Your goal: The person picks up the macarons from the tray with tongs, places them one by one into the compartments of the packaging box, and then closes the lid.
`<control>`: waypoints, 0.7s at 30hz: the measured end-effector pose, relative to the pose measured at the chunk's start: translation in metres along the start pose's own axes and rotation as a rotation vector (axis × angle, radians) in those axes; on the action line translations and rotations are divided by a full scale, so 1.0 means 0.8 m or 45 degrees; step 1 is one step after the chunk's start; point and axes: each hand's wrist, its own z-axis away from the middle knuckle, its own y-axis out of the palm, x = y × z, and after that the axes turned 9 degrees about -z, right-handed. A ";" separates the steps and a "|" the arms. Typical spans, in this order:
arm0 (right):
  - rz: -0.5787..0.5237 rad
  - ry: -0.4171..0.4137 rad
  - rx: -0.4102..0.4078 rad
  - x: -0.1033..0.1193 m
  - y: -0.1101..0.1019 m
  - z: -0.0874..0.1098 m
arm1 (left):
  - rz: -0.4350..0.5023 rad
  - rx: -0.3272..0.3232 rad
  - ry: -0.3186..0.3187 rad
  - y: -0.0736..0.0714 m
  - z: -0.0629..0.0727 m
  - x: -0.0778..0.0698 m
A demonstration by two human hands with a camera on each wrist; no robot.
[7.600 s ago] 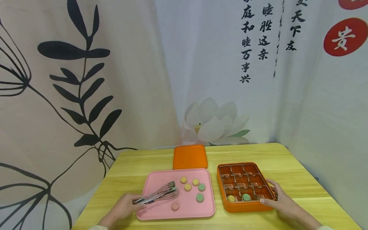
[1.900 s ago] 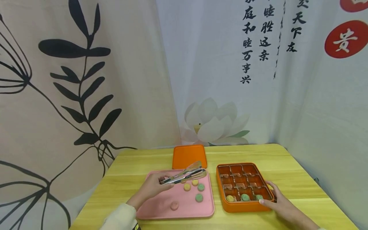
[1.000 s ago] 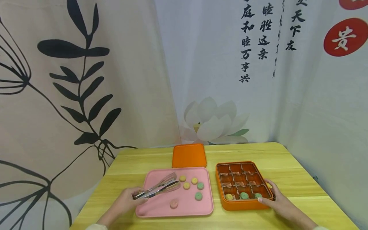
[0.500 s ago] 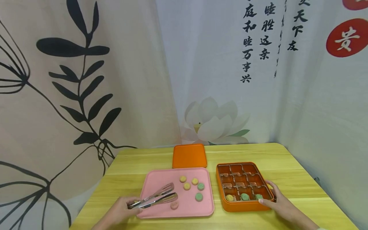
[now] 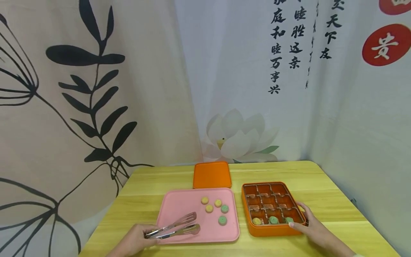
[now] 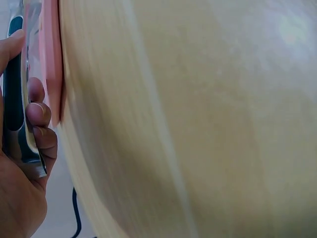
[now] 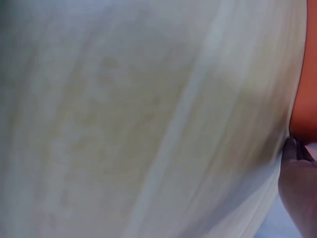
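In the head view my left hand grips metal tongs by the handle end, over the near left of a pink tray. The tongs' arms stand apart, and the nearer tip covers the spot of a pink round cookie, barely visible. On the tray lie yellow cookies and two green cookies. My right hand holds the near right corner of an orange box, thumb on the near rim. The box's near row holds one yellow cookie and two green ones.
An orange lid lies behind the tray. The wooden table ends at a printed curtain. The box has a divided insert. In the left wrist view, a dark cable hangs past the table edge.
A green cookie has gone from the tray into the box's near right compartment. My left hand has drawn back left and nearer; the tongs have spread over the pink cookie. The right hand stays put.
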 end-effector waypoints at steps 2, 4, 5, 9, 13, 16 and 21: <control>-0.018 0.005 0.006 -0.001 0.000 -0.001 | -0.016 0.001 -0.010 0.001 -0.001 0.001; -0.022 0.011 0.006 -0.001 0.000 -0.002 | -0.033 -0.003 -0.014 0.002 -0.002 0.002; -0.031 0.012 0.006 -0.002 0.000 -0.002 | -0.047 -0.006 -0.006 0.002 -0.002 0.003; -0.050 0.018 0.005 -0.006 0.001 -0.002 | -0.083 0.000 0.026 0.002 -0.004 0.005; -0.046 0.001 0.009 -0.004 0.000 -0.002 | -0.118 0.001 0.024 0.002 -0.006 0.006; -0.035 -0.008 0.011 -0.001 -0.002 -0.002 | -0.090 0.008 0.008 0.002 -0.006 0.007; -0.032 0.013 0.015 0.000 -0.002 -0.002 | -0.028 0.030 -0.024 0.003 -0.007 0.007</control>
